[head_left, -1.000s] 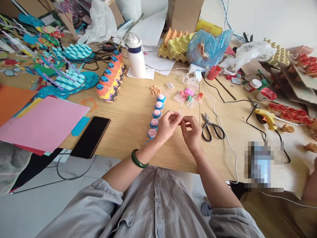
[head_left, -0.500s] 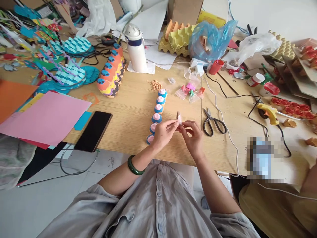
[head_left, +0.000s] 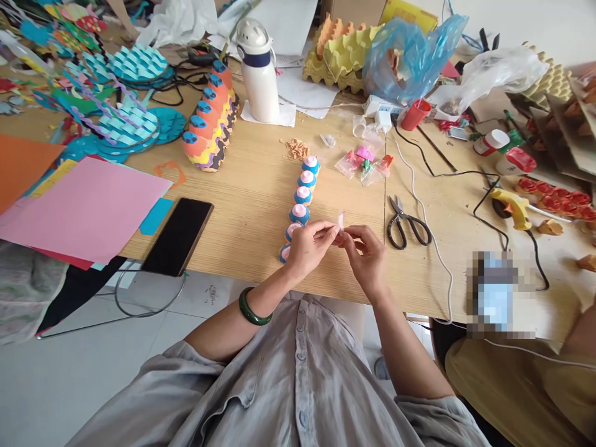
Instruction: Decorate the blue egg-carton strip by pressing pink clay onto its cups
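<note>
Between my two hands is a small clear plastic bag [head_left: 341, 220], its top standing up above the fingertips. My left hand [head_left: 311, 247] pinches it from the left, thumb against fingers. On the other side my right hand [head_left: 365, 256] is closed on it, fingers curled. What the bag contains, if anything, is hidden by the fingers. Just left of my left hand, a row of blue-and-pink topped egg-carton cups [head_left: 302, 195] runs away from me, its near end partly behind that hand. Black-handled scissors [head_left: 406, 225] lie to the right of my right hand.
Bags of coloured clay [head_left: 365, 164] lie beyond my hands, near orange shavings [head_left: 297, 149]. A white bottle [head_left: 259, 74] and an orange painted egg-carton piece [head_left: 208, 121] stand further back. A phone [head_left: 177, 236] lies left; a yellow glue gun [head_left: 512, 210] and cords lie right. Another person sits at right.
The camera view has shifted slightly. My hands stay together on the bag; the brownish tip behind it no longer shows, and the clear plastic stands out more.
</note>
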Available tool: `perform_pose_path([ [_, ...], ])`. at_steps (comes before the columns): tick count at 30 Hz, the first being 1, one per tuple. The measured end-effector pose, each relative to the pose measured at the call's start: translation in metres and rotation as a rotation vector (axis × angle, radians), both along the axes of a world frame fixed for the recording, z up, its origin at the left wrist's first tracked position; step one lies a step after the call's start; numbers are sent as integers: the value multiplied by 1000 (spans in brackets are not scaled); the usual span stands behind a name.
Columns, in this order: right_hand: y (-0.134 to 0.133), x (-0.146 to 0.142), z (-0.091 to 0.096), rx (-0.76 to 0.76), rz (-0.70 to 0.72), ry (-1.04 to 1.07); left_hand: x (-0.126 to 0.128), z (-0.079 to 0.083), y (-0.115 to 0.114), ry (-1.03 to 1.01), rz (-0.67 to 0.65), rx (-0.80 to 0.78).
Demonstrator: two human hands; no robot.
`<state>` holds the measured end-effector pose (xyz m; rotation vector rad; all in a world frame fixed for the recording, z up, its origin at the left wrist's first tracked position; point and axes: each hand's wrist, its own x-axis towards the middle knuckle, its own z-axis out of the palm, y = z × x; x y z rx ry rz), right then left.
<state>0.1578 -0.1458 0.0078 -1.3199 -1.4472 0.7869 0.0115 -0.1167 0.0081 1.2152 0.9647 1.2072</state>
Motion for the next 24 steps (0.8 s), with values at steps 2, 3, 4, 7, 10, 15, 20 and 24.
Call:
perform_pose_path([
  [2,0,0,1,-12,-4,-8,0,0,0,-7,-4,-22],
  [3,0,0,2,-17,-5,-10,0,0,1,-10,-4,-33],
  [4,0,1,3,-20,-5,-10,1,0,1,-13,-6,-44],
  [7,0,1,3,-25,0,-12,1,0,2,-37,-32,-80],
  [10,0,2,1,-32,2,-28,1,1,2,-51,-57,-102],
  [15,2,4,2,-74,31,0,1,-2,1,71,-51,-23],
  [20,6,8,4,-42,60,-67,5,-6,1,150,-55,84],
  [24,9,9,3,-103,56,4,9,-3,0,159,-4,77],
])
